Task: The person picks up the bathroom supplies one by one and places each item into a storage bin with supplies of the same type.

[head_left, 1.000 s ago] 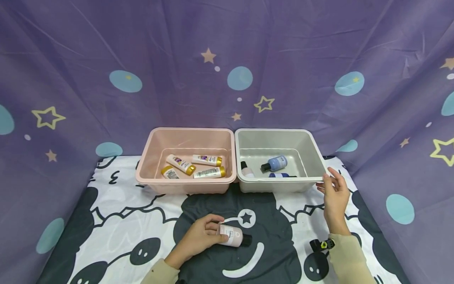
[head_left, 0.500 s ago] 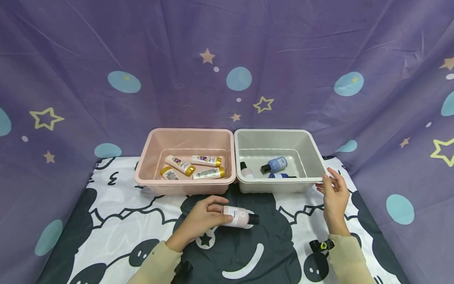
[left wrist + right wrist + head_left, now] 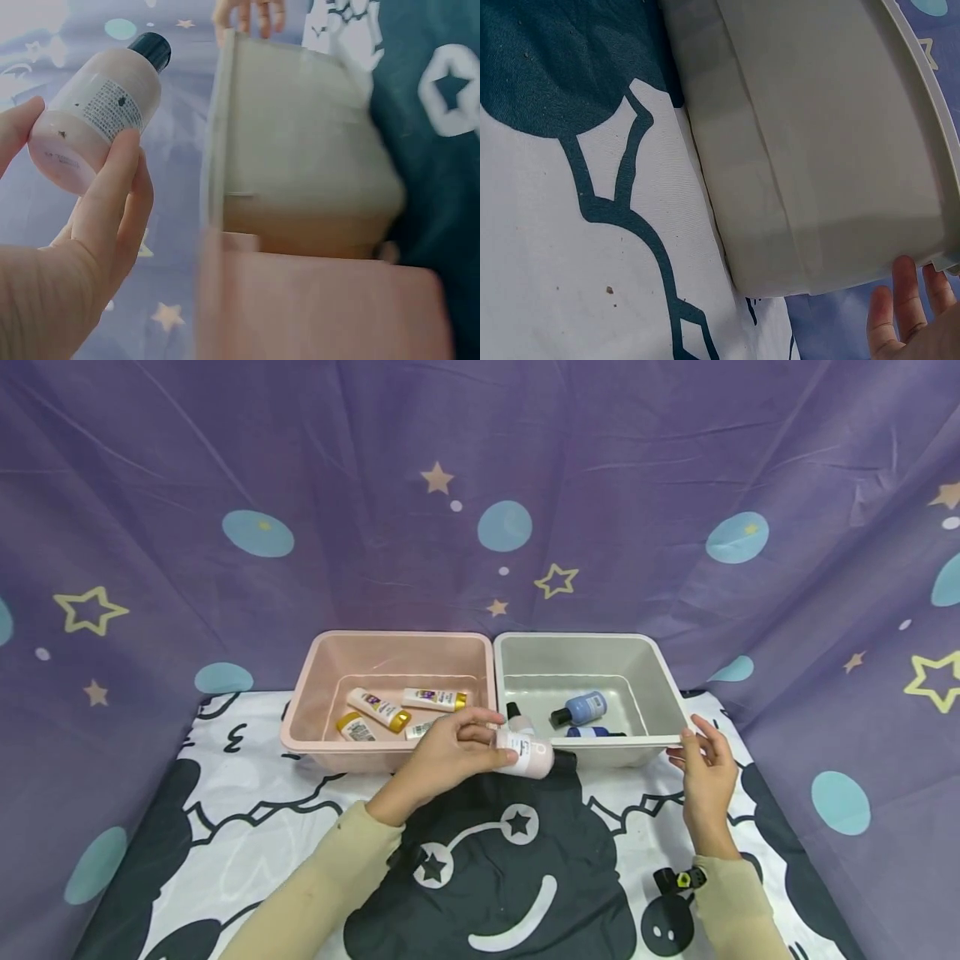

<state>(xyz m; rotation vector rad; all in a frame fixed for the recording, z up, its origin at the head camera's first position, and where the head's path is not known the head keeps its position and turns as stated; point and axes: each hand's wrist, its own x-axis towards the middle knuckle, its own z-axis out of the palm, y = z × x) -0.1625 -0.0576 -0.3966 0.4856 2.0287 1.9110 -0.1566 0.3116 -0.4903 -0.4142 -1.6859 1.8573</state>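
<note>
My left hand [image 3: 453, 750] holds a pale pink bottle [image 3: 528, 755] with a black cap [image 3: 152, 51], gripped near its base between thumb and fingers. The bottle is tilted, in front of the left front corner of the grey bin [image 3: 600, 742], and overlaps its rim in the head view. At the bin's right front corner my right hand [image 3: 708, 781] holds the rim, its fingertips against the outer wall. Inside the grey bin lie a blue bottle [image 3: 587, 707], a darker blue bottle [image 3: 588, 732] and another pink bottle [image 3: 519, 720], partly hidden by the held one.
Left of the grey bin and touching it stands a pink bin [image 3: 322, 747] with several white tubes [image 3: 378, 708] with gold caps. Both stand on a black-and-white patterned cloth [image 3: 450, 902]. Behind them hangs a purple curtain [image 3: 375, 543].
My left hand has lifted the pink bottle off the cloth and carried it forward and right to the front of the grey bin. My right hand has stayed at the rim.
</note>
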